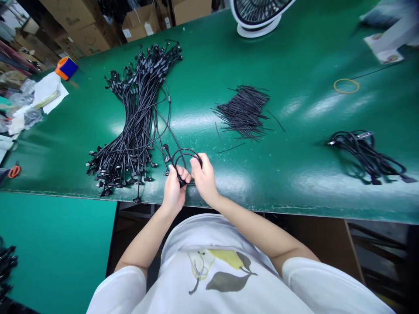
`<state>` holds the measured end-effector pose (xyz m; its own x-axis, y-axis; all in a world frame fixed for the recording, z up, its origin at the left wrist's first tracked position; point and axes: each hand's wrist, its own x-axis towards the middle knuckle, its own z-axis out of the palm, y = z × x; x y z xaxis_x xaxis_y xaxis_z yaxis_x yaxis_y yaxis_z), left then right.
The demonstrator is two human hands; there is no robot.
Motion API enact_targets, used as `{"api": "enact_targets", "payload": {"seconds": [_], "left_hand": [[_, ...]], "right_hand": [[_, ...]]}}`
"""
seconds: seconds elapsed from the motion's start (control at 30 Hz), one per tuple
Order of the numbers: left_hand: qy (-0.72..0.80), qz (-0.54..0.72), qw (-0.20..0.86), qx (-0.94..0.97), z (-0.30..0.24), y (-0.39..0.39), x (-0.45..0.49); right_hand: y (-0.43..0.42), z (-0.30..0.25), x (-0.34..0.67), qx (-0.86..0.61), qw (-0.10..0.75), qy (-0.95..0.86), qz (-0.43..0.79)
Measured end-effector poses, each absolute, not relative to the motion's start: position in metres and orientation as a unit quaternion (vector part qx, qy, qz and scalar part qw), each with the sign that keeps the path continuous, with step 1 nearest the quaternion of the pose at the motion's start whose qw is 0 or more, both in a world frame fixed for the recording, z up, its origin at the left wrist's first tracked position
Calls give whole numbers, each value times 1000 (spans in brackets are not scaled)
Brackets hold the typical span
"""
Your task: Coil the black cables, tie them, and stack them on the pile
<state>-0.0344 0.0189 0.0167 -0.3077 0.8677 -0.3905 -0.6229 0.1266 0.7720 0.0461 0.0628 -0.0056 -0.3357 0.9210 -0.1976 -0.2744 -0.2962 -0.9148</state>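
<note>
Both hands meet at the near edge of the green table. My left hand is closed on the gathered end of a thin black cable that curls into a small loop. My right hand pinches the same loop on its right side. Just left of my hands lies a big bundle of black cables with connectors at both ends. A pile of short black twist ties lies behind my hands, a little to the right.
Several coiled black cables rest at the right. A rubber band and a white fan sit farther back. Red-handled scissors, an orange-and-blue tape dispenser and papers lie at the left. Cardboard boxes stand behind the table.
</note>
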Motion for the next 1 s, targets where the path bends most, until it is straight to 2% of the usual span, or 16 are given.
{"api": "enact_targets", "payload": {"seconds": [0.17, 0.3, 0.6, 0.67, 0.77, 1.0], "left_hand": [[483, 623, 588, 180, 21, 15, -35], [498, 621, 580, 176, 22, 14, -35], [465, 654, 574, 162, 20, 18, -30], [469, 655, 570, 162, 20, 19, -29], [477, 646, 568, 180, 20, 19, -28], [483, 615, 579, 230, 20, 17, -33]], "right_hand": [[77, -2, 55, -410, 454, -567, 552], [86, -1, 60, -367, 429, -708, 424], [90, 1, 60, -389, 447, -732, 336], [91, 4, 59, -390, 452, -707, 378], [92, 10, 57, -395, 447, -611, 520], [97, 16, 57, -332, 386, -329, 795]]}}
